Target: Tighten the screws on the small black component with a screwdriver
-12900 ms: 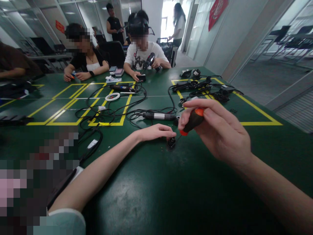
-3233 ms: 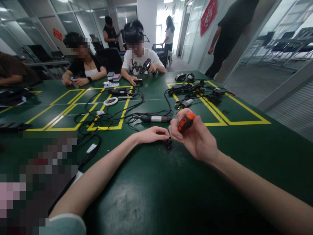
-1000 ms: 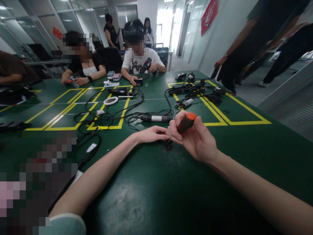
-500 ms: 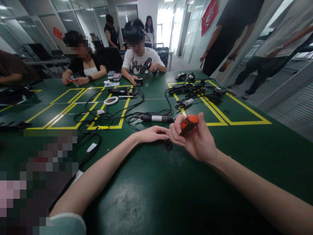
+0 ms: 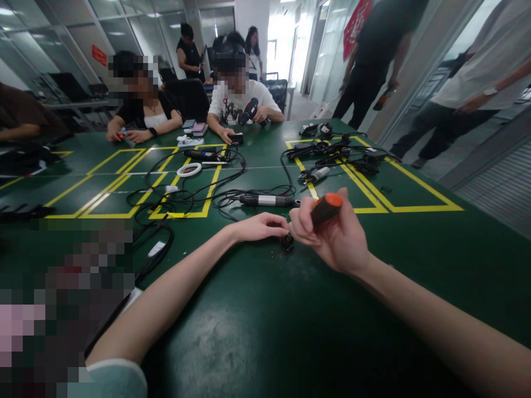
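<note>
The right fingers (image 5: 306, 215) grip a screwdriver (image 5: 327, 210); the left fingers (image 5: 277, 219) touch a black part (image 5: 286, 245) just below their tips, whether gripping I cannot tell.

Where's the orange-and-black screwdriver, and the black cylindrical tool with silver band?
Orange-and-black screwdriver (image 5: 326, 211), head view: on its handle.
Black cylindrical tool with silver band (image 5: 267, 200), head view: on the band.

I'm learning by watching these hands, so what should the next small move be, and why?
Perhaps a slight turn of the orange-and-black screwdriver, with the small black part held steady. The right hand grips the screwdriver close beside that part, and the left hand's fingertips are right at it. The screwdriver's tip is hidden, so whether it is seated cannot be told.
</note>
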The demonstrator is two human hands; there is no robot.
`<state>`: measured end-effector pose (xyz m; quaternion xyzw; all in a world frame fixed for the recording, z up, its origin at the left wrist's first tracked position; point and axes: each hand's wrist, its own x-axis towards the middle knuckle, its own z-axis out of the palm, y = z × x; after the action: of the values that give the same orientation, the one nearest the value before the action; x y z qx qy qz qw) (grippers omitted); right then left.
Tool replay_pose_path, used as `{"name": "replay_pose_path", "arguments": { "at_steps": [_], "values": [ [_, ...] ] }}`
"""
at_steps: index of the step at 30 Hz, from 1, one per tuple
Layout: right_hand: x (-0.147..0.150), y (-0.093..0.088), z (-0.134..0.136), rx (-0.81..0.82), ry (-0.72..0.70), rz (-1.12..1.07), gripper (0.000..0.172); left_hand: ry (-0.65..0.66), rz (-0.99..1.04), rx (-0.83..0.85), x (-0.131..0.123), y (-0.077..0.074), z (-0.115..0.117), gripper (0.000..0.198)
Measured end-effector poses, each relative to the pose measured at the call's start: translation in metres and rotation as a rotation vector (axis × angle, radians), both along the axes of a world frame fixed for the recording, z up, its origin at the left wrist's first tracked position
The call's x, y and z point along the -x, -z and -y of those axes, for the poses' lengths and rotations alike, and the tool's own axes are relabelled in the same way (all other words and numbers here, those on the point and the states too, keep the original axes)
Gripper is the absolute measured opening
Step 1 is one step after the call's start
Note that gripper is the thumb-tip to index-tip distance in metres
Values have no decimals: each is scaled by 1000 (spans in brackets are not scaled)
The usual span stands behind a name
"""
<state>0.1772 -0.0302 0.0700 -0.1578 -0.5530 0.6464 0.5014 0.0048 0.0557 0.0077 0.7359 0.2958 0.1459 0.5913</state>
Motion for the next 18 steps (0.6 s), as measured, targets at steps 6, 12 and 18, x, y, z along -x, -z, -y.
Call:
{"name": "replay_pose_path", "arguments": {
  "at_steps": [6,12,18],
  "values": [
    [-1,5,0,-21,-7,-75,44,-23,-16,4,1,-2,2,11],
    [1,5,-1,-17,15,-19,57,-10,19,25,0,4,-1,11],
    [-1,6,2,31,22,-73,53,0,4,21,2,0,1,17]
  ]
}}
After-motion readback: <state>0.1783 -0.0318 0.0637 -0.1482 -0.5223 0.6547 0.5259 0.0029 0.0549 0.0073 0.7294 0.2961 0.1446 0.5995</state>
